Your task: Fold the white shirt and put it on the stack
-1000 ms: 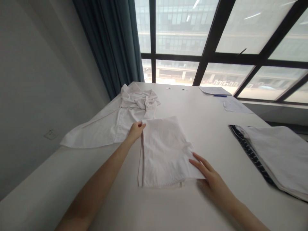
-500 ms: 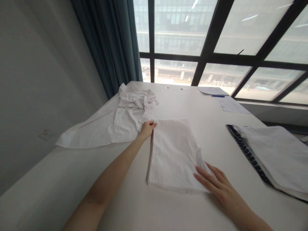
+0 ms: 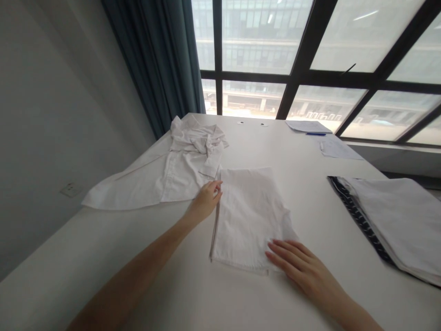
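Observation:
A folded piece of white fabric [image 3: 248, 207] lies flat on the white table in front of me, its stacked layers showing along the left edge. My left hand [image 3: 206, 200] is at the upper part of that edge; thumb and forefinger are slightly apart, the tips touching or very near the fabric. Flat over the lower right corner rests my right hand [image 3: 299, 264], fingers stretched out, covering that corner. Just beyond my left hand a rumpled white garment [image 3: 186, 170], which looks like a shirt, spreads across the far left of the table.
At the right, folded white cloth [image 3: 396, 207] lies on a black-and-white patterned piece [image 3: 361, 225]. Papers [image 3: 341, 149] and a blue pen [image 3: 316, 134] are at the back right. A blue curtain [image 3: 165, 64] and a window stand behind the white table [image 3: 255, 147].
My left hand has slid down from the fabric's top left corner and its pinch has loosened. My right hand has moved left and flattened the lower right corner.

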The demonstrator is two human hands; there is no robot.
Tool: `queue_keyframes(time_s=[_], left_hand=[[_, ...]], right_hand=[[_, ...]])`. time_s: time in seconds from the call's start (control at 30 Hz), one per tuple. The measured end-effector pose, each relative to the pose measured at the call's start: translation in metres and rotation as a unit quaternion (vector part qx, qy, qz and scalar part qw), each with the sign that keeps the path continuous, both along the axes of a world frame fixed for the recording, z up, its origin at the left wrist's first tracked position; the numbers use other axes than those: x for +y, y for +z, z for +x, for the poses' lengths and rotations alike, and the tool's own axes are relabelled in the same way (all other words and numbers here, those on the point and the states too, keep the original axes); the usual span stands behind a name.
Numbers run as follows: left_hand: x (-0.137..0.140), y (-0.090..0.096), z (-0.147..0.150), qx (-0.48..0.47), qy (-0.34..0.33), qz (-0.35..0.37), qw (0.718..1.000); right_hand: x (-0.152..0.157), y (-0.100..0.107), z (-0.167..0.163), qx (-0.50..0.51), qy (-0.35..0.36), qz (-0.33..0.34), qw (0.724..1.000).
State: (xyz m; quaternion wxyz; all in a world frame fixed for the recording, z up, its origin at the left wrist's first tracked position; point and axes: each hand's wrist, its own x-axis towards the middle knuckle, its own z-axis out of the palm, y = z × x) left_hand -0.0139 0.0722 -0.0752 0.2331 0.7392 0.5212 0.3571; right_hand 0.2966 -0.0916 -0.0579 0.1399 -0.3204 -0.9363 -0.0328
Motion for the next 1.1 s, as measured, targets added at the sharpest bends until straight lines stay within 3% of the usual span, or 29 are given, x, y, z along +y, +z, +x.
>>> queue_keyframes(time_s=[0.27,0.5,0.73,0.93,1.1], left_hand=[[-0.057,0.008,-0.007,0.010,-0.051,-0.133,0.990],[-0.070,0.008,-0.011,0.037,-0.057,-0.170,0.983],[-0.070,-0.001,-0.014,0.154,-0.071,-0.051,0.984],[-0.077,0.007,-0.009,0.194,-0.067,0.103,0.973],[-0.100,0.016,0.011,0.254,-0.202,0.125,0.937]], right_hand=[[0.000,-0.007,0.004,0.052,0.010,-0.016,0.998],[0.001,-0.003,0.003,0.038,0.026,-0.047,0.998],[0.003,0.003,-0.001,-0.010,0.025,-0.088,0.996],[0.001,-0.001,0.002,-0.040,0.014,-0.067,0.997],[0.000,0.004,-0.003,-0.073,0.019,-0.050,0.996]])
